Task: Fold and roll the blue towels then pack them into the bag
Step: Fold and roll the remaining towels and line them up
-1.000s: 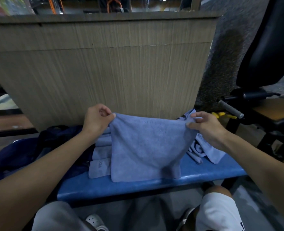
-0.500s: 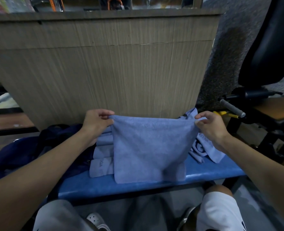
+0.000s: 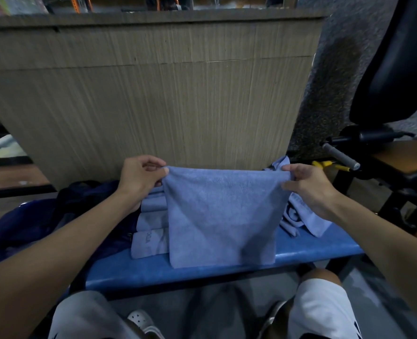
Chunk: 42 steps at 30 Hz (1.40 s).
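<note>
This is looking like a gym: a black machine pad [image 3: 393,57] with a knurled grip bar [image 3: 340,156] is standing at 2 o'clock, and speckled flooring [image 3: 324,81] is stretching beyond the blue padded counter [image 3: 312,252].

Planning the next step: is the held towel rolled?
Not rolled: the towel hangs flat, top corners pinched by left hand and right hand, lower edge touching the bench. Whether doubled, cannot tell.

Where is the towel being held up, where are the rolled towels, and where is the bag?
Held towel [image 3: 222,211], head view, the middle of its front face.
Rolled towels [image 3: 151,245], head view, the nearest roll's side.
Bag [image 3: 31,216], head view, its dark fabric left of the rolls.
</note>
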{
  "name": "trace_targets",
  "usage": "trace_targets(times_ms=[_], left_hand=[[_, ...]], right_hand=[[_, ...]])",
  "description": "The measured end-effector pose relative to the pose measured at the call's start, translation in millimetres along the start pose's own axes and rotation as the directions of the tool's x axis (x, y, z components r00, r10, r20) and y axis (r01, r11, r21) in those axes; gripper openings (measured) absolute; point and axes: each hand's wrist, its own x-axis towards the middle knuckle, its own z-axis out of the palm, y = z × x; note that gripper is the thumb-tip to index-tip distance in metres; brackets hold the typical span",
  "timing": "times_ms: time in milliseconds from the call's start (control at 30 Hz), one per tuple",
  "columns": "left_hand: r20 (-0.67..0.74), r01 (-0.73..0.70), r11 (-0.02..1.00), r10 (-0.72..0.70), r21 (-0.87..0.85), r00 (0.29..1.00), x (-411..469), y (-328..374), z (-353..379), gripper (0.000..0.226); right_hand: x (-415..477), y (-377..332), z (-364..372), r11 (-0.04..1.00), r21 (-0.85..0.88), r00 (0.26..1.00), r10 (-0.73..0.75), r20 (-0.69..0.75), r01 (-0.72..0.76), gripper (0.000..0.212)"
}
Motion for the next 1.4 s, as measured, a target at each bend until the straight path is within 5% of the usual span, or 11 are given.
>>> trace_targets(times_ms=[267, 500, 800, 1133, 1400], left_hand=[[0.094, 0.019, 0.999, -0.016, -0.031, 0.995, -2, -1, -1, 0.029], [-0.001, -0.048, 0.997, 0.048, 0.064, 0.999, 1, -3, -1, 0.015], [-0.005, -0.23, 0.938, 0.239, 0.258, 0.971, 3, 0, -2, 0.014], [0.083, 0.101, 0.988, -0.091, -0.119, 0.992, -1, 16, 7, 0.018], [-0.005, -0.176, 0.967, 0.18, 0.182, 0.984, -1, 11, 4, 0.018]], right_hand=[[3, 1, -2, 0.977, -0.171, 0.986, -0.143, -0.087, 0.126, 0.022], [2, -1, -2, 0.969, -0.189, 0.966, -0.191, -0.172, 0.157, 0.003], [-6, -13, -3, 0.972, -0.11, 0.952, -0.227, -0.203, 0.208, 0.015], [-3, -13, -4, 0.992, -0.054, 0.964, -0.122, -0.238, 0.112, 0.01], [-3, -12, -11, 0.965, -0.198, 0.936, -0.223, -0.272, 0.173, 0.013]])
